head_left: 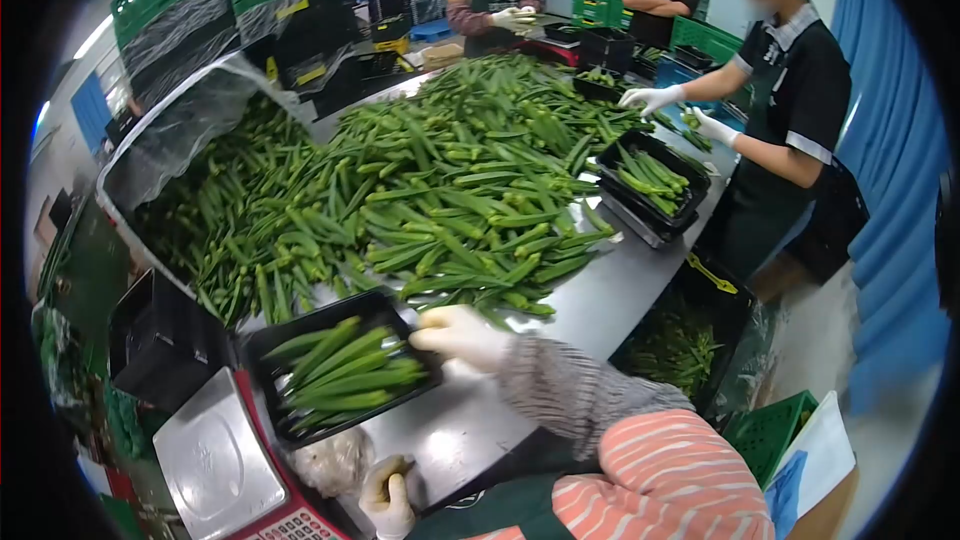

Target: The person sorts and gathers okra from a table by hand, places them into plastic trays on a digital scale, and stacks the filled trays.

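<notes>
My right hand (pixel 462 337), in a white glove, grips the right edge of a black plastic tray (pixel 262 352). Inside that tray lie several green okra pods (pixel 345 370), roughly side by side. The tray is tilted, beside a scale (pixel 215 445) with a metal plate and red body. My left hand (pixel 388 502), also gloved, is low in front of my apron, with curled fingers and dark-looking fingertips; whatever they may hold cannot be made out. Close to it rests a crumpled clear plastic bag (pixel 335 460). A large heap of okra (pixel 450 180) spreads beyond my right hand.
Black empty-looking trays (pixel 165 340) are stacked at left. A lined bin (pixel 125 190) spills okra onto the metal table (pixel 590 305). At right, a co-worker (pixel 780 110) handles okra near another filled tray (pixel 650 180). A dark crate (pixel 690 340) with okra stands below the table edge.
</notes>
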